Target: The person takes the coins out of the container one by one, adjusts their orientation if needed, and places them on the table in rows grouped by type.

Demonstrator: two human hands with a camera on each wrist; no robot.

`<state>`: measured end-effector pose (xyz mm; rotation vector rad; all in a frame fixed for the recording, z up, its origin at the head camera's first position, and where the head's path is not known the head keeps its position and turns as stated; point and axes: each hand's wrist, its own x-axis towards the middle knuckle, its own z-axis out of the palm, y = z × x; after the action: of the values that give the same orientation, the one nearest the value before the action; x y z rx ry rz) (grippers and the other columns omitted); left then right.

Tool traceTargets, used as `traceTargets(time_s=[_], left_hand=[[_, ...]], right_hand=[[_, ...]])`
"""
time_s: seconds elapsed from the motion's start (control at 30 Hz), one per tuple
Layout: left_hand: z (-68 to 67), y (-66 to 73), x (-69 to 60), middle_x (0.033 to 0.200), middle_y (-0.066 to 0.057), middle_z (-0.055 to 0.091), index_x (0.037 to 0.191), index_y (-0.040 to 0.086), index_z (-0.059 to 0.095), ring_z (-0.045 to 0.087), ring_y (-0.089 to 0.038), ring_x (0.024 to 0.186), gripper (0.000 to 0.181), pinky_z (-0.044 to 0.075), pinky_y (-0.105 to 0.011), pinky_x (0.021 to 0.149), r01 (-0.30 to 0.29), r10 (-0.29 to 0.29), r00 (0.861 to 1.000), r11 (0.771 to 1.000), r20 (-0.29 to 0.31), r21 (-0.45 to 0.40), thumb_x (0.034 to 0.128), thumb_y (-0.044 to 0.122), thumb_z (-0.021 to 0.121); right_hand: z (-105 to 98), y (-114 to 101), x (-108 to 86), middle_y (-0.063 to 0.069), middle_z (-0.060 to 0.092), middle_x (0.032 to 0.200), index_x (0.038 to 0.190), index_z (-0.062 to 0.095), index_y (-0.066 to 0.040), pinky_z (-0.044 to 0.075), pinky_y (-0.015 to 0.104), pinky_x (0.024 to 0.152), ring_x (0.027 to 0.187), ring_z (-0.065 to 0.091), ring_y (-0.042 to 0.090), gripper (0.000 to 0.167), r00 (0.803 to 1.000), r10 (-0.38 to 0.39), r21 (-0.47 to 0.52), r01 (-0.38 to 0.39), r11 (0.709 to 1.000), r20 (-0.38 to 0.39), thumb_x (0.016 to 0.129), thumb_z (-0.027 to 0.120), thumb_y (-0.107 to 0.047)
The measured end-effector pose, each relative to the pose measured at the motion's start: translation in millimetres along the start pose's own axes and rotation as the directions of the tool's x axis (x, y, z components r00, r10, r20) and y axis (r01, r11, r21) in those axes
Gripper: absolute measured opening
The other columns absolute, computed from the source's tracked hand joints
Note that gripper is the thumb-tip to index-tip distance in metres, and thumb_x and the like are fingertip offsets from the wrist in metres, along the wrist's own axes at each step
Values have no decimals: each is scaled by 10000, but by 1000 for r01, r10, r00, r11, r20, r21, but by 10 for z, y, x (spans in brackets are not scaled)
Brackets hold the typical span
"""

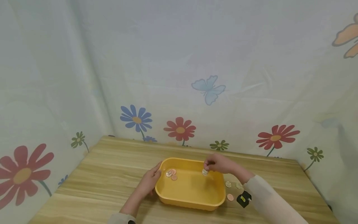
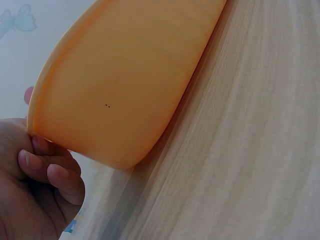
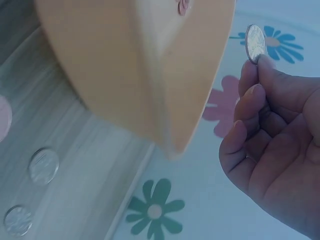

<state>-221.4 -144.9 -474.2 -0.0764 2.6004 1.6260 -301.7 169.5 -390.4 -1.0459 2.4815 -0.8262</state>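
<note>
A yellow plastic tray (image 1: 190, 202) stands on the wooden table. My left hand (image 1: 149, 182) grips its left end, and the left wrist view shows curled fingers (image 2: 62, 180) at the tray's rim. Between thumb and fingertips, my right hand (image 1: 221, 163) pinches a silver coin (image 3: 255, 43), held above the right part of the tray. Inside the tray at the left lie a silver coin (image 1: 169, 173) and two copper-coloured coins (image 1: 174, 177). Outside it on the right, a silver coin (image 1: 228, 184), a paler coin (image 1: 239, 185) and a copper-coloured coin (image 1: 230, 197) lie flat.
A small black device (image 1: 244, 199) with a yellow-green mark shows by the right sleeve (image 1: 268, 196). The wooden table (image 1: 112, 165) extends around the tray. A curtain (image 1: 156, 62) printed with flowers and butterflies hangs behind the table and at both sides.
</note>
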Motion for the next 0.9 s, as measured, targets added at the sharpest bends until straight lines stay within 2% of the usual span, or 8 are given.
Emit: traceTargets(time_s=[0.07,0.27,0.5,0.6,0.73,0.9], left_hand=[[-5,1,-1,624,-69,563,1593,134,371,366,-107,397,526,389,-234,373,2,-2,1000,1000,4,-1,1080,222,447],[-3,13,-5,655,-75,592,1587,128,382,369,-108,396,525,387,-231,368,1,-1,1000,1000,-11,8,1074,215,452],[1,18,-3,912,-220,713,1576,102,400,374,-117,388,519,393,-247,359,-16,17,1000,1000,-25,7,1068,195,455],[-2,21,-3,871,-201,709,1579,101,392,372,-115,389,519,390,-245,361,-17,17,1000,1000,-23,6,1072,199,449],[-4,16,4,663,-97,604,1587,114,377,368,-109,389,526,383,-233,365,-4,4,1000,1000,-13,3,1074,205,447],[-1,12,9,611,-52,551,1590,117,370,363,-105,385,526,377,-225,363,3,-3,1000,1000,-2,-2,1077,208,445]], right_hand=[[-8,45,-51,-16,584,757,873,667,-26,418,182,604,663,457,23,135,1000,-4,16,4,1000,-7,994,608,-39],[-12,191,-206,-36,537,742,848,643,-23,393,190,596,642,431,23,146,999,13,68,-11,998,-30,983,588,-9],[-11,368,-418,31,575,746,845,629,18,406,191,586,646,441,-3,150,998,3,125,4,992,-61,983,569,23],[-26,429,-519,68,558,726,830,620,28,395,195,575,635,424,-10,157,997,1,134,10,991,-77,972,555,43],[-49,503,-647,77,536,707,808,607,23,381,193,566,620,408,-16,164,995,19,132,-6,991,-95,964,562,44],[-73,605,-795,-11,527,729,805,601,21,388,194,569,625,412,-16,160,992,66,129,-52,990,-111,962,574,36]])
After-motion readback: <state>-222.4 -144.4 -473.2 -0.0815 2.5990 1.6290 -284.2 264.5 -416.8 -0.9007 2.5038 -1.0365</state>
